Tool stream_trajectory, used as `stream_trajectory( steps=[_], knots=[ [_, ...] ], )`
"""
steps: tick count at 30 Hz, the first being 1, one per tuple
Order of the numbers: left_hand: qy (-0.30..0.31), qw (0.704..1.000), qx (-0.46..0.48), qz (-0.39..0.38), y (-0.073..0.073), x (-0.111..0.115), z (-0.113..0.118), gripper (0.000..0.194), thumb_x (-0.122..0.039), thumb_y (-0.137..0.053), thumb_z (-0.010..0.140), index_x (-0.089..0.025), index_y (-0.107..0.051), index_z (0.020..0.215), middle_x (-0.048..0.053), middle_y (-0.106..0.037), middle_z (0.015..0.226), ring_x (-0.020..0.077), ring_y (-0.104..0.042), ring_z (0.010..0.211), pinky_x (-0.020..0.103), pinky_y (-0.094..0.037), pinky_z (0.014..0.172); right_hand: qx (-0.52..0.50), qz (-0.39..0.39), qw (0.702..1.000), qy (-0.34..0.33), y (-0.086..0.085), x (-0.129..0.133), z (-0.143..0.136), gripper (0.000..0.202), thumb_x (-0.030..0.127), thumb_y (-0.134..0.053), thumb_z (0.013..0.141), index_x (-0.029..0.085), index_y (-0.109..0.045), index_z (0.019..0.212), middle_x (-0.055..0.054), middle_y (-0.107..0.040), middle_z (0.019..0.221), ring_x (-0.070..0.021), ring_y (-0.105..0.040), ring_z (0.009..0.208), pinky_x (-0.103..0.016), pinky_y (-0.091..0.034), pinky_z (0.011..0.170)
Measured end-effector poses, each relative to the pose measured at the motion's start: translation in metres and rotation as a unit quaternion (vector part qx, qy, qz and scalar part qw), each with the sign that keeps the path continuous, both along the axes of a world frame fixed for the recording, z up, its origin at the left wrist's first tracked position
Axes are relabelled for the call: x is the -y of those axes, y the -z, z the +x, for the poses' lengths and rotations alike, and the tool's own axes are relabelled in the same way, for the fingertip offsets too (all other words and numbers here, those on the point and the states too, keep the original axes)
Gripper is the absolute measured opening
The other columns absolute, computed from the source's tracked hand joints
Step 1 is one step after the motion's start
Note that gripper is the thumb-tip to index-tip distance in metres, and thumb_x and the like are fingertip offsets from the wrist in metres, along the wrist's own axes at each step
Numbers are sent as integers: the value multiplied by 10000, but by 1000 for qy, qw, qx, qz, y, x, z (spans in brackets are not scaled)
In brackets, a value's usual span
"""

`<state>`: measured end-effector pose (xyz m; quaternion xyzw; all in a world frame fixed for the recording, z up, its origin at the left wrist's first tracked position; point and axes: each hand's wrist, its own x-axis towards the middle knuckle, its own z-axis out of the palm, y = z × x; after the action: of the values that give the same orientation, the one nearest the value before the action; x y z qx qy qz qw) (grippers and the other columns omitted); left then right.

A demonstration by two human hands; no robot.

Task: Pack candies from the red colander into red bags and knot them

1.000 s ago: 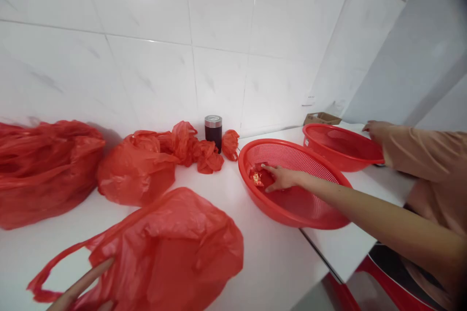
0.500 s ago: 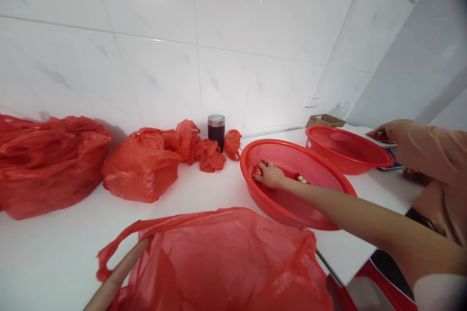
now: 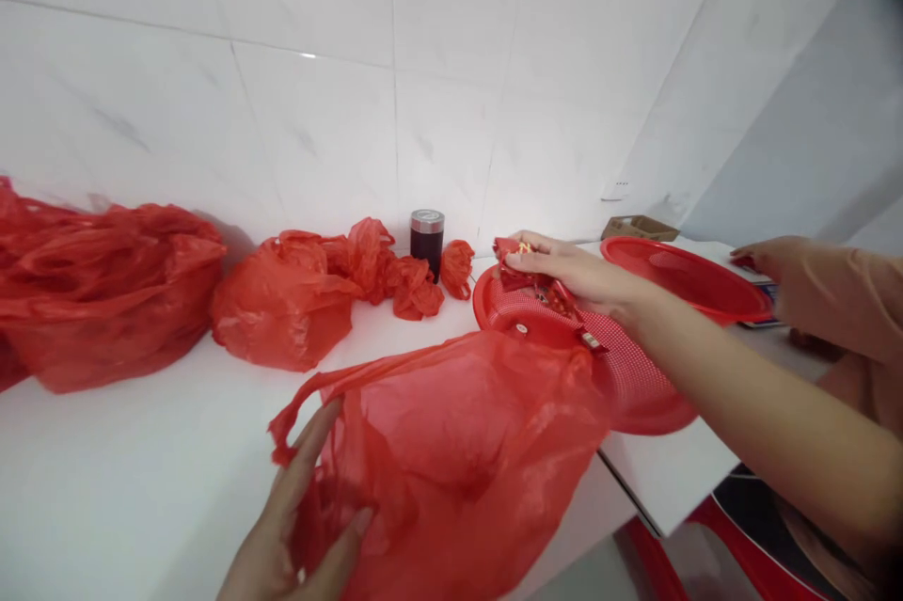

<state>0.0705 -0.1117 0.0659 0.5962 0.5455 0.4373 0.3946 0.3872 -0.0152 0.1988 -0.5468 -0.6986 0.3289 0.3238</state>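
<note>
My left hand grips the near left side of a thin red plastic bag, its index finger by the handle loop and its thumb against the film. The bag's mouth faces the near basket. My right hand is closed around several small red wrapped packets with yellow print, held above a red perforated plastic basket. One packet with a white patch hangs below the fingers, over the basket. The bag covers the basket's near left part.
Filled red bags and a tied red bag line the wall at left, beside a dark jar with silver lid. A second red basket and a cardboard box stand at right, near a co-worker's arm.
My right hand has risen from inside the basket with several packets in it. My left hand and the bag have moved right and up, towards the basket.
</note>
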Motion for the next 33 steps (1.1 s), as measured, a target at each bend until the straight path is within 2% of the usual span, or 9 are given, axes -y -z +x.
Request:
stream_trajectory(
  steps=[2, 4, 7, 9, 14, 18, 20, 27, 33],
  knots=[
    [26, 999, -3, -19, -7, 2, 5, 686, -457, -572, 844, -396, -306, 1473, 10, -376, 1531, 307, -379, 1373, 532, -292, 1115, 16, -17, 995, -92, -12, 27, -39, 379, 551, -550, 863, 247, -535, 1089, 18, -607, 828, -114, -572, 631, -221, -454, 566],
    [39, 999, -2, -37, -11, 5, 7, 718, -428, -573, 851, -379, -260, 1495, 36, -368, 1535, 303, -417, 1349, 513, -346, 1092, 131, -7, 977, -168, -7, 45, -75, 317, 527, -583, 852, 251, -576, 1007, 23, -600, 790, -120, -563, 636, -223, -433, 568],
    [34, 998, -13, -42, -11, 9, 4, 709, -412, -578, 850, -393, -269, 1488, 10, -306, 1564, 295, -316, 1408, 511, -286, 1126, 328, 12, 924, -194, 25, 52, -104, 425, 603, -608, 810, 231, -595, 1013, -46, -605, 896, -199, -579, 738, -293, -434, 610],
    [30, 999, -25, -35, -8, 12, -1, 700, -396, -580, 847, -399, -283, 1481, -6, -284, 1572, 290, -261, 1432, 514, -243, 1144, 369, -16, 909, -192, 47, 47, -106, 520, 647, -598, 791, 236, -588, 1110, -87, -601, 1012, -249, -594, 810, -335, -451, 644],
    [31, 997, -63, -18, -1, 18, -13, 721, -324, -571, 844, -413, -256, 1486, -13, -298, 1564, 283, -241, 1439, 521, -244, 1142, 291, -22, 932, -215, 64, 45, -89, 405, 349, -570, 861, 317, -546, 1264, -48, -601, 1148, -231, -612, 930, -321, -469, 764],
    [32, 996, -82, -14, 3, 28, -17, 745, -312, -577, 833, -411, -243, 1492, -10, -298, 1565, 299, -289, 1419, 526, -245, 1142, 265, -24, 933, -244, 63, 56, -84, 612, 224, -534, 861, 409, -384, 1424, -17, -580, 1227, -204, -624, 908, -327, -481, 808],
    [33, 995, -89, -13, 5, 34, -17, 735, -320, -569, 836, -413, -246, 1490, -10, -297, 1566, 304, -347, 1392, 525, -267, 1136, 257, -16, 942, -217, 65, 57, -84, 651, 234, -541, 861, 406, -334, 1455, -23, -562, 1270, -203, -620, 939, -344, -481, 839],
    [51, 990, -133, 19, 10, 40, -18, 747, -313, -554, 836, -410, -218, 1497, 0, -310, 1561, 318, -311, 1407, 539, -318, 1101, 185, -33, 978, -92, 70, 50, -83, 351, 287, -483, 919, 243, -582, 1253, -40, -618, 1229, -188, -621, 994, -328, -493, 868],
    [55, 991, -122, 11, 8, 40, -15, 738, -343, -567, 837, -410, -234, 1493, 6, -332, 1552, 323, -375, 1373, 550, -292, 1117, 93, -47, 991, -85, 31, 43, -55, 304, 423, -485, 931, 241, -664, 1095, -27, -684, 988, -169, -653, 843, -291, -538, 715]
  ],
)
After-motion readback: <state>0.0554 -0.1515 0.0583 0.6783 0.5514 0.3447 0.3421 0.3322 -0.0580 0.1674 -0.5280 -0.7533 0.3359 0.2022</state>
